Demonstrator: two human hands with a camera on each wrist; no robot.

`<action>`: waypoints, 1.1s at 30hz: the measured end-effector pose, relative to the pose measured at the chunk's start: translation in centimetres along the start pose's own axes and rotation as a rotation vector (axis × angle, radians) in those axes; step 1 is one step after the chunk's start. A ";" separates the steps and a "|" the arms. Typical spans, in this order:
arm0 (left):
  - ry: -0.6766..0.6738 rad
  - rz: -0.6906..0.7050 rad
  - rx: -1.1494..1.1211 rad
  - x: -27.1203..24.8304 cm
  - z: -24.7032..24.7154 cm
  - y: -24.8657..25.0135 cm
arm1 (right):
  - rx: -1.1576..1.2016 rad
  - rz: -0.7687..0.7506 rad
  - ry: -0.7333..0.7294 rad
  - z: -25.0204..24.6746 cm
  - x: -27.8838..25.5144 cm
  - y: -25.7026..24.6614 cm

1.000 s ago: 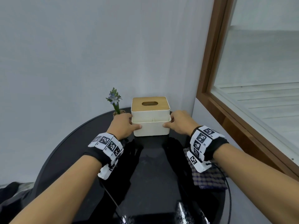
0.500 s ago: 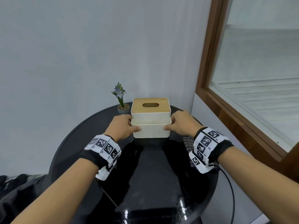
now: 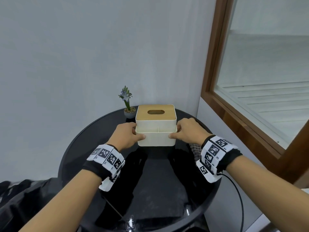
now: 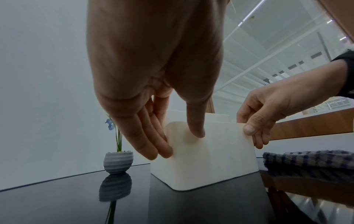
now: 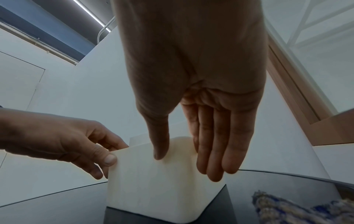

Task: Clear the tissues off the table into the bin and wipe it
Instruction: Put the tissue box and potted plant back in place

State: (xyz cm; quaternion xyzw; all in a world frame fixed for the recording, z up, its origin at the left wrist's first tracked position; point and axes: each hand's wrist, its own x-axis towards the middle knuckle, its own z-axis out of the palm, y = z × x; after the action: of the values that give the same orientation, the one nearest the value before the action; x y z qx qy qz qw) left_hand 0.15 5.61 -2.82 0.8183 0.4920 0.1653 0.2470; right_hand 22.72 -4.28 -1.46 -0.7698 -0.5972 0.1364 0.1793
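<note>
A small potted flower [image 3: 127,110] stands far left on the round black table [image 3: 80,148]. Your left hand [image 3: 124,137] and right hand [image 3: 188,132] grasp the cream tissue box [image 3: 156,129] by its near corners; a checkered cloth [image 3: 195,149] lies right.

Hardly any writing can be read. The white wrist bands [image 3: 107,157] carry black-and-white square code patterns, not words. On the band of the right wrist [image 3: 215,154] small dark characters sit beside the squares; one near the lower edge looks like "R3" and another like "R2", though they are too small to be sure. The band on the left wrist bears similar tiny marks under its squares, too blurred to read. The cream box [image 3: 156,139] with its wooden lid, the little flower pot [image 3: 129,112] and the checked cloth [image 4: 308,159] show no label, brand or number.
</note>
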 end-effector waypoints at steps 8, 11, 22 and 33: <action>-0.028 -0.016 0.021 -1.1 0.0 0.0 | 0.019 0.005 -0.032 -0.2 -1.1 -0.3; -0.038 -0.033 -0.019 -1.1 0.1 0.0 | 0.035 0.037 -0.044 -0.2 -1.1 -0.3; -0.061 -0.060 -0.036 -0.6 0.5 -0.1 | 0.139 0.045 -0.088 0.1 -0.8 -0.5; -0.013 -0.046 -0.019 -1.2 1.0 0.5 | 0.156 0.018 -0.091 -0.4 0.1 0.3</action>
State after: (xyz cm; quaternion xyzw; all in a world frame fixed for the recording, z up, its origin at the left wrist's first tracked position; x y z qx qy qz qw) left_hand 0.42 4.08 -3.39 0.8055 0.5074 0.1589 0.2617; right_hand 23.23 -4.31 -1.23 -0.7517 -0.5856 0.2190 0.2099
